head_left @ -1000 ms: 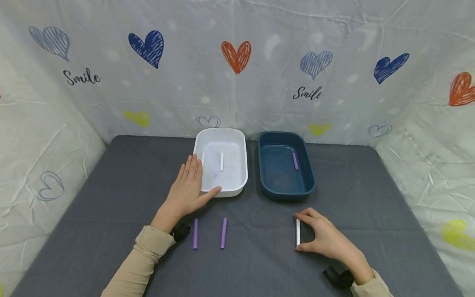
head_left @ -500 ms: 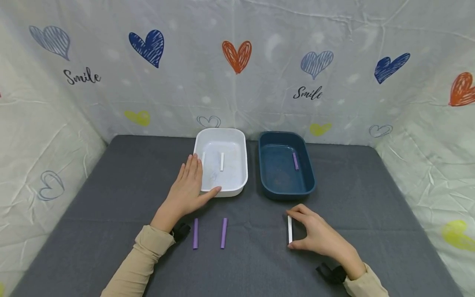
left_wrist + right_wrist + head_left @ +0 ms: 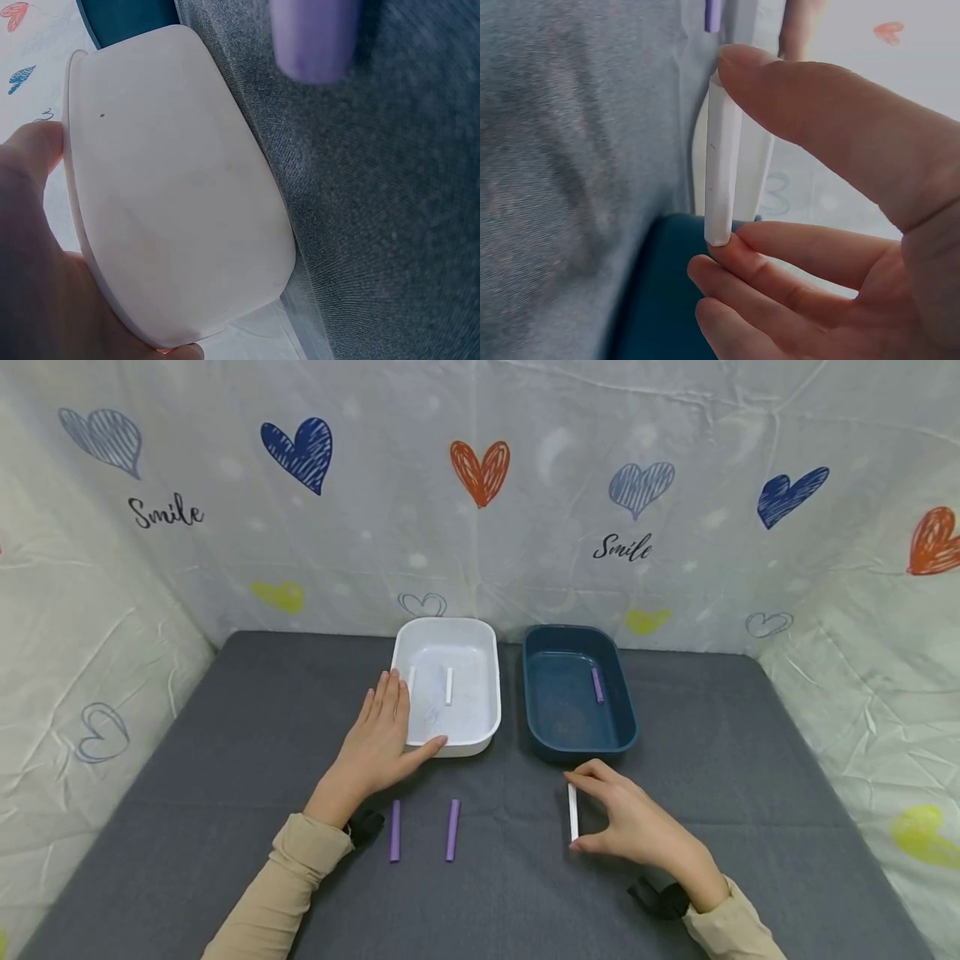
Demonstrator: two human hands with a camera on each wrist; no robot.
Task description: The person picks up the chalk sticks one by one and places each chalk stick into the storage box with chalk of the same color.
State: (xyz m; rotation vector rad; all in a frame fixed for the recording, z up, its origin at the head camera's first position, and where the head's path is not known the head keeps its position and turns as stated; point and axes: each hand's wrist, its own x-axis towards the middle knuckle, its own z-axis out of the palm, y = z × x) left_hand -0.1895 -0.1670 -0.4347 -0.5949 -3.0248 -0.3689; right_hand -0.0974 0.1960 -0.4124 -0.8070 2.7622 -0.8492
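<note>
My right hand (image 3: pixel 637 822) pinches a white chalk stick (image 3: pixel 573 812) by its two ends, thumb at the near end and fingertips at the far end. In the right wrist view the chalk stick (image 3: pixel 721 161) shows flat facets. My left hand (image 3: pixel 378 739) rests with straight fingers along the left rim of the white tub (image 3: pixel 491 693), its thumb spread to the front rim. One white chalk stick (image 3: pixel 449 687) lies inside that tub; another (image 3: pixel 412 677) lies by its left wall, close to the fingers. Two purple chalk sticks (image 3: pixel 395 832) (image 3: pixel 452 831) lie on the table before the tub.
A dark blue tub (image 3: pixel 630 727) stands right of the white one, with a purple chalk stick (image 3: pixel 597 685) inside. Both tubs sit at the back of the grey cloth-covered table (image 3: pixel 510 893). A white curtain (image 3: pixel 540 527) with printed hearts hangs behind and at both sides.
My right hand has moved left and slightly away from me, carrying the pinched white chalk stick below the blue tub's front. The left hand has stayed in place on the white tub.
</note>
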